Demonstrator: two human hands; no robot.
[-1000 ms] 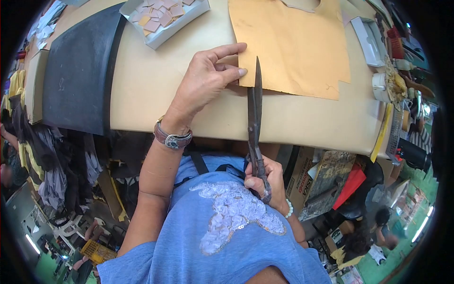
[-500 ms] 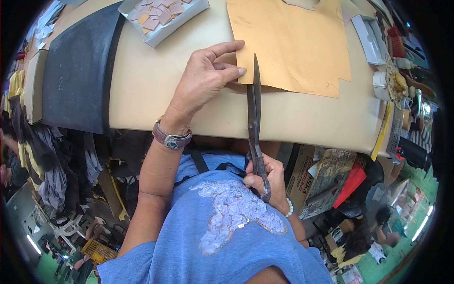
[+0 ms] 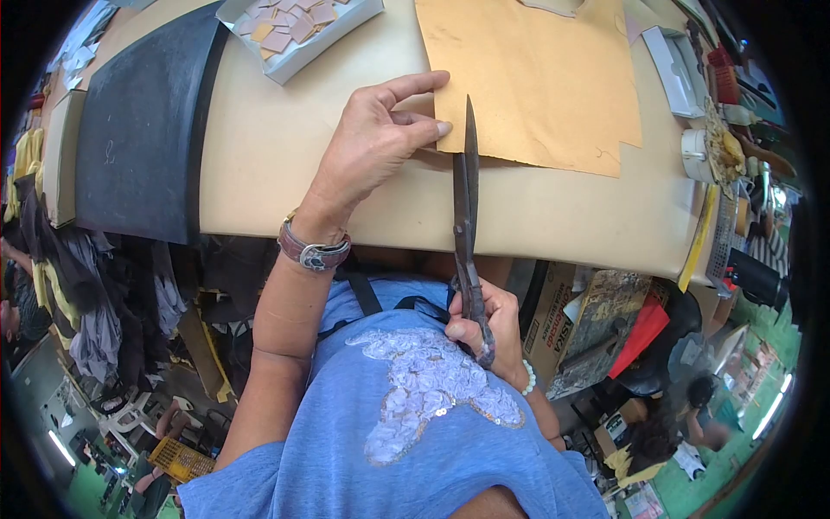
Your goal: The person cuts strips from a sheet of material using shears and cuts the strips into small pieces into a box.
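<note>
Scissors point(image 3: 465, 203), long axis tip-first away from blue shirt point(image 3: 346, 467), clamped in right hand point(image 3: 494, 329)

Before me, a broad beige table point(image 3: 346, 203) spans the upper and middle frame, its front edge bowed by the lens. I see green floor point(image 3: 735, 474) at lower right and more at lower left, where a white chair point(image 3: 130, 413) stands. Bright strip lights glow, one lower left point(image 3: 60, 448), one lower right point(image 3: 767, 416).
</note>
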